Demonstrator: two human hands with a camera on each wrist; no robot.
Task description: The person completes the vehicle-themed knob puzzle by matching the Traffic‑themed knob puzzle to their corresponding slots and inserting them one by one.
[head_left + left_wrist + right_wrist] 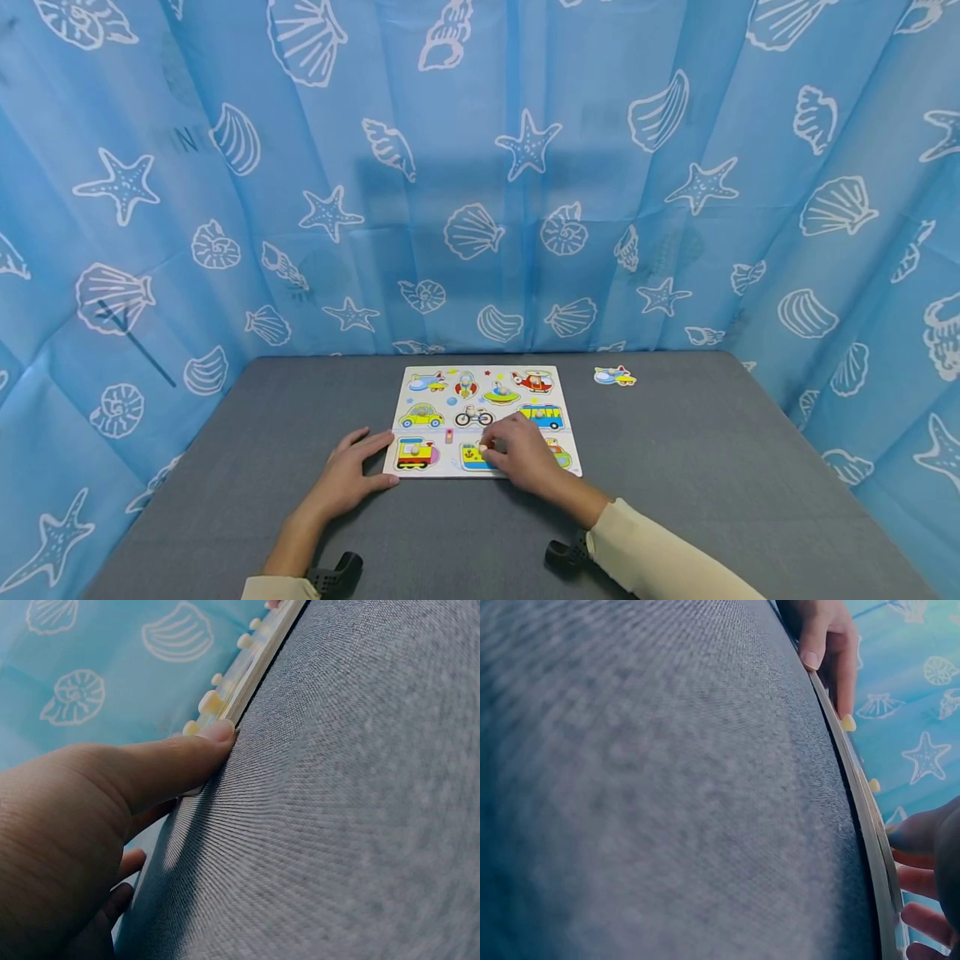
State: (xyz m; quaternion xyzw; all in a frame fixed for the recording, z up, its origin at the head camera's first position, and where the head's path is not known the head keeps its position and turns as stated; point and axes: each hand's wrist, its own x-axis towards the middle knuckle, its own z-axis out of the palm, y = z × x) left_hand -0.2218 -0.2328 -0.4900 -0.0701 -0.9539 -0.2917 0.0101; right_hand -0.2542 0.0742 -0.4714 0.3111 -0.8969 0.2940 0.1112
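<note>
A white knob puzzle board [452, 410] with pictures of vehicles lies near the middle of the table. My left hand [350, 473] rests at its left side, fingers extended. In the left wrist view, the thumb [217, 731] touches the board's front corner. My right hand [525, 454] is over the front of the board, pinching the knob of a blue and yellow ship puzzle piece [471, 457]. The hand hides part of that piece and of the green piece [559, 452] beside it. In the right wrist view, thumb and fingers bend over the board edge [870, 832].
A loose airplane puzzle piece [615, 376] lies on the grey table [675, 467], right of the board's far corner. Pieces such as a car [422, 416], a bicycle [474, 417] and a bus [542, 417] sit in the board. A blue curtain [465, 183] hangs behind the table.
</note>
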